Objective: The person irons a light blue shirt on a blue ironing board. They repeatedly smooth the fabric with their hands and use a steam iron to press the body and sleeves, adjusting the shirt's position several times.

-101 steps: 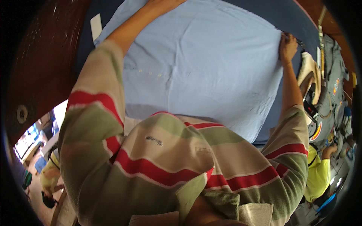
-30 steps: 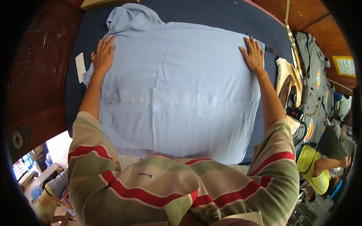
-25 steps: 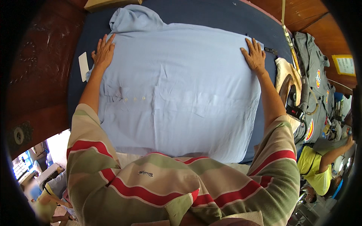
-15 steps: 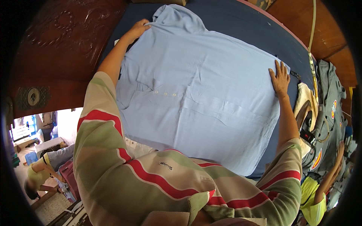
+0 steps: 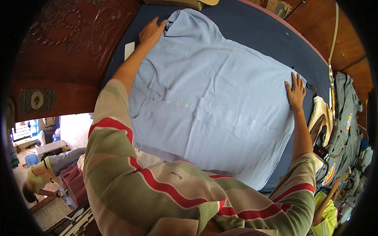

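A light blue button-front shirt [image 5: 220,106] lies spread on a dark blue padded table. My right hand [image 5: 296,91] rests flat, fingers apart, on the shirt's right edge near its far corner. At the far left, my left hand [image 5: 152,32] is beside the shirt's short sleeve [image 5: 193,27], its fingers apart and their tips at the sleeve's edge. Several pale buttons show on the front placket [image 5: 178,104], near the open neck. Soft creases run across the cloth.
An iron [image 5: 321,152] stands at the right by a scorched beige cloth [image 5: 318,114]. Grey garments [image 5: 346,106] hang beyond it. A cardboard box [image 5: 175,3] sits at the far edge. Carved dark wood [image 5: 75,35] borders the left. Two other people work nearby, lower left and lower right.
My left hand has slid farther along the shirt's edge to the sleeve, and its fingers have spread. My right hand stays at its corner. The view has shifted slightly.
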A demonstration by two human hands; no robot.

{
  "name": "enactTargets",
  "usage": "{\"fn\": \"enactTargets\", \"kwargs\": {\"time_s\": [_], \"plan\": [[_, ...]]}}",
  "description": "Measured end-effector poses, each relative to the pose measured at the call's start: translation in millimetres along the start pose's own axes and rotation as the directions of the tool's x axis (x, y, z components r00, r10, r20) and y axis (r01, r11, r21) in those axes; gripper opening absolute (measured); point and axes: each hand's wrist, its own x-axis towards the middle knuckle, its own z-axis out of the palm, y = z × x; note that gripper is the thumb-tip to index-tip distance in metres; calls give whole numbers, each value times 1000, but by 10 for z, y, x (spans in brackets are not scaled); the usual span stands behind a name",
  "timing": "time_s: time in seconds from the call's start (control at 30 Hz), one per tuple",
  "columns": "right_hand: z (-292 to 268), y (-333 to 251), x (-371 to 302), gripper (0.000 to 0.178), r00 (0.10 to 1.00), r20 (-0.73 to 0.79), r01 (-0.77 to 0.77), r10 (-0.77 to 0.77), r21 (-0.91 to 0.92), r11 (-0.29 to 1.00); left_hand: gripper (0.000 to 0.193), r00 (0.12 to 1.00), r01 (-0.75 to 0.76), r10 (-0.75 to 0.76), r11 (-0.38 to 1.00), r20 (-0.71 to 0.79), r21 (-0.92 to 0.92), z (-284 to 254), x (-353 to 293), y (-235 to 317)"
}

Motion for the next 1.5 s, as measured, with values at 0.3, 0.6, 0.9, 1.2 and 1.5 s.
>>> {"fn": "enactTargets", "kwargs": {"time_s": [0.3, 0.6, 0.9, 1.2, 1.5], "plan": [[-89, -97, 10, 63, 1000, -25, 12, -12, 7, 1000, 43, 911, -379, 407, 889, -66, 255, 498, 529, 429], [-143, -158, -33, 65, 1000, -14, -12, 13, 40, 999, 35, 627, -718, 738, 671, -249, 182, 739, -108, 1034], [-133, -53, 32, 65, 999, 41, -12, 9, 75, 997, 29, 640, -715, 624, 697, 448, 50, 768, 167, 1419], [-115, -13, 25, 67, 994, -98, 44, -38, 62, 997, 15, 587, -774, 810, 559, 8, 297, 1089, -4, 1261], [-1400, 597, -309, 51, 949, -307, -49, 67, 65, 997, 14, 586, -804, 810, 584, -20, 110, 1040, 31, 1162]]}}
